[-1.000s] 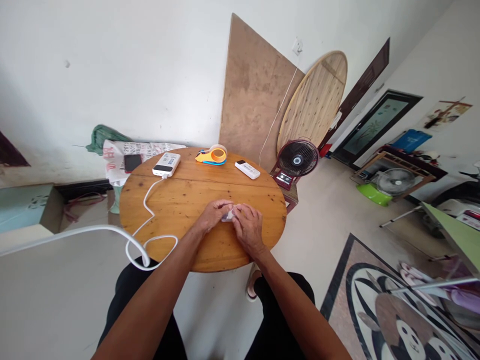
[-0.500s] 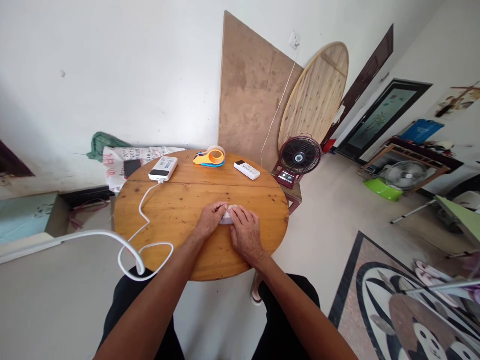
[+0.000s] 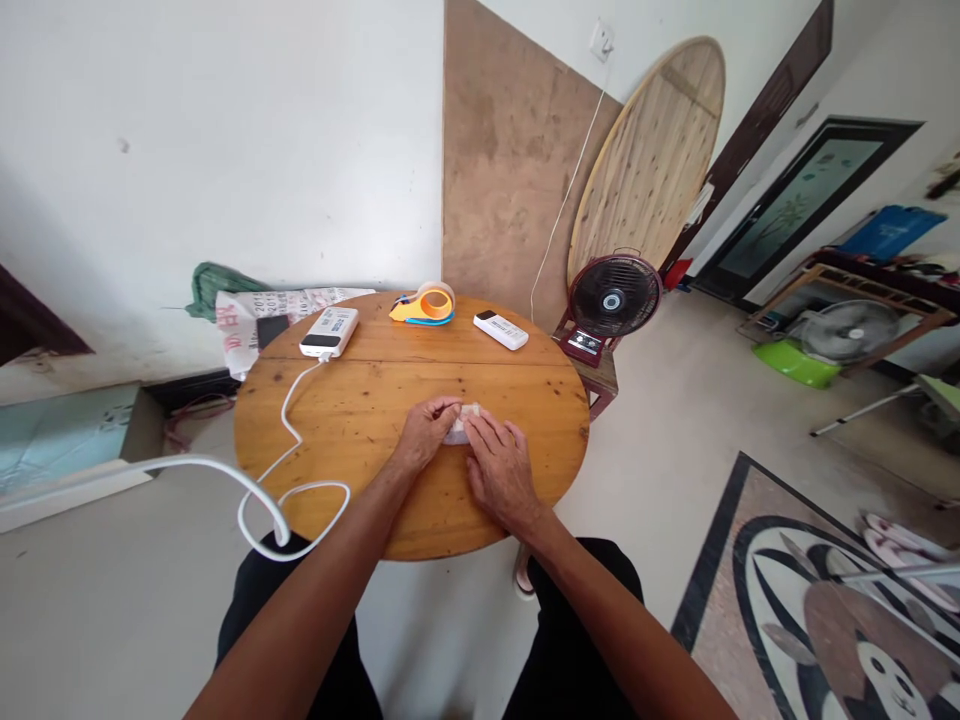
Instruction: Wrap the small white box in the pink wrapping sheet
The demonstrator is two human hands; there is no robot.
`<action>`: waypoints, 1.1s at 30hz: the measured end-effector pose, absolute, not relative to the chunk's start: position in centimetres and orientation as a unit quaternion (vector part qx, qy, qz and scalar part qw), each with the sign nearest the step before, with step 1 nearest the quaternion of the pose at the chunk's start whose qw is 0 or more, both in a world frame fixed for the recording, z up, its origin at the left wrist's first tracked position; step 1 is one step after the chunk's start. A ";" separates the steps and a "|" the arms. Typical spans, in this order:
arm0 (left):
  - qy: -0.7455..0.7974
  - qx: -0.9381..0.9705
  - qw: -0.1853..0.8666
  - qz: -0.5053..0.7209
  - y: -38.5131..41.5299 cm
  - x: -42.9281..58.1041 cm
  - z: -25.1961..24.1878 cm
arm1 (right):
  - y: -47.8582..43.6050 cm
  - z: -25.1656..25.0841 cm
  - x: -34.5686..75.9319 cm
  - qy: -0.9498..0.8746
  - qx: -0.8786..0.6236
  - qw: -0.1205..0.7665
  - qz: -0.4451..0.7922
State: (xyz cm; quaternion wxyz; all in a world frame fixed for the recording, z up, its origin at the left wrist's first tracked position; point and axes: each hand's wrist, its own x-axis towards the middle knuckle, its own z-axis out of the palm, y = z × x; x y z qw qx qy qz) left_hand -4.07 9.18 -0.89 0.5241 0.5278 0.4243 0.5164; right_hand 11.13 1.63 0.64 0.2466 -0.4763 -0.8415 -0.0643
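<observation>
A small whitish item with a pale purple-grey side (image 3: pixel 456 437) lies on the round wooden table (image 3: pixel 360 420), between my two hands. My left hand (image 3: pixel 426 432) is closed, thumb and fingers pinched at the item's left upper edge. From the right, my right hand (image 3: pixel 502 468) rests bent fingers on its top and right side, gripping it against the table. Both hands cover much of the item, so its exact kind cannot be made out.
Toward the table's back stand an orange tape dispenser (image 3: pixel 426 304), a white power bank (image 3: pixel 330 332) with a white cable (image 3: pixel 289 410), and another white device (image 3: pixel 501 330). A dark red fan (image 3: pixel 613 300) stands beyond the right edge.
The camera view has shifted a little, so the table and surroundings sit differently. My right hand has eased slightly rightward, showing more of the pale item; both hands stay on it.
</observation>
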 end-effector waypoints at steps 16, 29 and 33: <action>0.439 0.510 0.530 0.516 9.0 -3.9 -0.7 | 3.2 0.3 13.7 -0.777 -0.516 0.359 0.016; 0.425 0.495 0.544 0.528 8.9 -4.0 -0.9 | 4.3 -1.2 14.8 -0.733 -0.544 0.391 0.114; 0.422 0.523 0.527 0.520 9.0 -4.1 -1.0 | 4.2 -1.1 14.8 -0.734 -0.544 0.389 0.121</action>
